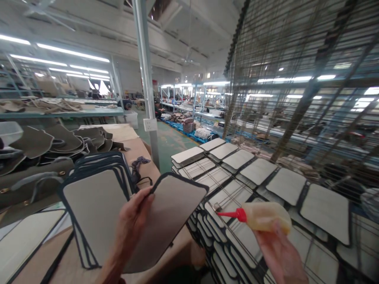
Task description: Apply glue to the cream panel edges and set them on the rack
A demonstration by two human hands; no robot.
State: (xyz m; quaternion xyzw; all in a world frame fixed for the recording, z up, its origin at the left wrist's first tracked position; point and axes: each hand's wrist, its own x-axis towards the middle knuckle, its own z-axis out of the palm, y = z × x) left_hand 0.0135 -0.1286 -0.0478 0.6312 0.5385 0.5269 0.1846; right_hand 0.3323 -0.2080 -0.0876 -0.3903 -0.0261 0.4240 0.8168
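My left hand grips the upper left edge of a pale panel with a dark border, which is held up at a tilt. Close behind that hand leans a stack of similar dark-bordered panels on the table. In my right hand is a squeeze bottle with yellowish liquid and a red nozzle. The bottle lies sideways in the air, its nozzle pointing left toward the held panel, apart from it. Beneath the bottle, several pale panels lie in rows on a wire drying rack.
Raised wire rack shelves slant overhead at the right. A metal post with a socket stands beyond the brown-topped table. Dark cut pieces and handled bag parts pile at the left. A glossy pale panel lies at the front left.
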